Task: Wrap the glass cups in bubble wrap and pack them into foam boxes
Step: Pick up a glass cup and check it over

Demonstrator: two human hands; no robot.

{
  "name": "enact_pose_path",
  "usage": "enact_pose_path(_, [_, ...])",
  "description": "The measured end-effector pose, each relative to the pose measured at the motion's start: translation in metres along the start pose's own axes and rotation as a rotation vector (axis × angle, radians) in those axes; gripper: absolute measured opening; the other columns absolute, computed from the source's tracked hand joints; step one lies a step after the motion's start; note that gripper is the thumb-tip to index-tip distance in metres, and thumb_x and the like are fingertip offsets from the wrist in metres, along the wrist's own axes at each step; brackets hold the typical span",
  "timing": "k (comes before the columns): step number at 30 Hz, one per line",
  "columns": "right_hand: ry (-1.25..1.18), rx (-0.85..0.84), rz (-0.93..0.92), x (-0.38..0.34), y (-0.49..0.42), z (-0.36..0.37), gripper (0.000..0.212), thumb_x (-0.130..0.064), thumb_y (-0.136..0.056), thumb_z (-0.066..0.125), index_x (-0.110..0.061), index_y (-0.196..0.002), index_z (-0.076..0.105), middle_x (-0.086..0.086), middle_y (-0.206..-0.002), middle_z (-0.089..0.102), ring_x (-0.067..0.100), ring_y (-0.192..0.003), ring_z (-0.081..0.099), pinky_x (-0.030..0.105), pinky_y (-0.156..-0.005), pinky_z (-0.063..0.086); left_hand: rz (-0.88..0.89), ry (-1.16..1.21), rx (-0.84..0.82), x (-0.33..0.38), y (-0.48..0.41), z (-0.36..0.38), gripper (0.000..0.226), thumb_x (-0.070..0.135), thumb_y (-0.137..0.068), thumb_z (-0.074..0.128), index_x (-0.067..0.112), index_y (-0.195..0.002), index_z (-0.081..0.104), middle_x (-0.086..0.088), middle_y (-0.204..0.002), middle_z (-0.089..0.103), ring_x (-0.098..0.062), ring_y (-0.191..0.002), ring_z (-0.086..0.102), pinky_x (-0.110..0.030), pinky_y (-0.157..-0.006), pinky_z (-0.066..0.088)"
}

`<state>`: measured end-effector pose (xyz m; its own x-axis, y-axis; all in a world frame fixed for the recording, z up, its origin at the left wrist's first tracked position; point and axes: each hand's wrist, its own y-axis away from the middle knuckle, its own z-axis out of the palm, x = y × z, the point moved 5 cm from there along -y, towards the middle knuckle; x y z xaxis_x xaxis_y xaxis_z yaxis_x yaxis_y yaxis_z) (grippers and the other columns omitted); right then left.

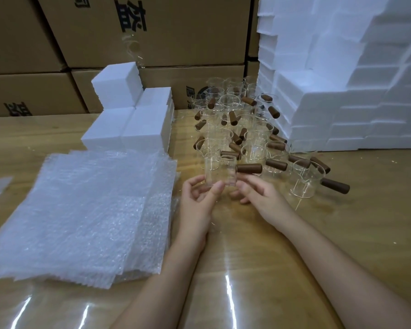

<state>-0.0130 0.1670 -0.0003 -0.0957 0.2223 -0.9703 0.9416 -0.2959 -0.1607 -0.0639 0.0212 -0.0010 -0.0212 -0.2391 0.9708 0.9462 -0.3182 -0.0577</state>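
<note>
Stacked cardboard cartons (188,32) stand behind a glossy wooden table (365,214)

Your left hand (197,200) is hiding part of the base of the glass cup (220,169). The foam stack (342,103) is running off the right edge, and the rear cups (233,91) are blurring together.

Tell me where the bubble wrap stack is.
Head view: the bubble wrap stack lies on the table, left of the left hand, in front of the small foam boxes.
</note>
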Motion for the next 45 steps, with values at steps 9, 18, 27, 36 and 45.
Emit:
enact_pose_path(9, [0.004, 0.021, -0.014, -0.002, 0.000, -0.003, 0.020, -0.026, -0.094, 0.054, -0.036, -0.110, 0.059, -0.010, -0.087, 0.072, 0.003, -0.080, 0.069, 0.014, -0.066, 0.051, -0.004, -0.004, -0.002, -0.004, -0.001, 0.001, 0.064, 0.045, -0.058, 0.074, 0.015, -0.110, 0.050, -0.017, -0.107, 0.067, -0.019, -0.095, 0.070, -0.038, -0.092, 0.053])
enact_pose_path(18, [0.014, 0.006, -0.012, -0.002, 0.000, -0.003, 0.022, -0.023, -0.097, 0.051, -0.034, -0.113, 0.059, -0.011, -0.100, 0.069, 0.005, -0.080, 0.069, 0.015, -0.068, 0.051, 0.007, 0.010, -0.016, -0.002, 0.000, 0.003, 0.071, 0.052, -0.064, 0.068, 0.005, -0.115, 0.049, -0.014, -0.099, 0.072, -0.016, -0.089, 0.072, -0.029, -0.083, 0.054])
enact_pose_path(27, [0.057, -0.064, 0.003, -0.009, 0.003, 0.001, 0.045, -0.050, -0.084, 0.043, -0.032, -0.122, 0.058, -0.024, -0.118, 0.058, -0.008, -0.090, 0.061, 0.015, -0.073, 0.051, 0.023, -0.039, -0.081, -0.004, -0.001, 0.007, 0.049, 0.060, -0.078, 0.050, 0.014, -0.094, 0.057, 0.001, -0.088, 0.070, -0.021, -0.093, 0.071, -0.038, -0.089, 0.052])
enact_pose_path(36, [-0.085, 0.054, 0.008, -0.008, 0.003, -0.003, 0.048, -0.041, -0.073, 0.064, -0.019, -0.115, 0.059, 0.002, -0.109, 0.070, 0.014, -0.090, 0.069, 0.020, -0.070, 0.054, 0.097, -0.050, 0.021, -0.002, -0.001, -0.001, 0.010, 0.018, -0.095, 0.054, 0.027, -0.100, 0.055, -0.002, -0.104, 0.059, -0.019, -0.098, 0.064, -0.030, -0.081, 0.054])
enact_pose_path(45, [-0.131, 0.112, -0.053, -0.011, 0.002, -0.009, 0.028, -0.038, -0.079, 0.062, -0.026, -0.103, 0.057, 0.008, -0.102, 0.064, 0.013, -0.073, 0.069, 0.020, -0.063, 0.053, 0.049, -0.051, -0.055, -0.003, 0.002, 0.007, 0.036, 0.020, -0.077, 0.073, 0.015, -0.108, 0.055, -0.001, -0.105, 0.065, -0.011, -0.096, 0.065, -0.016, -0.078, 0.051])
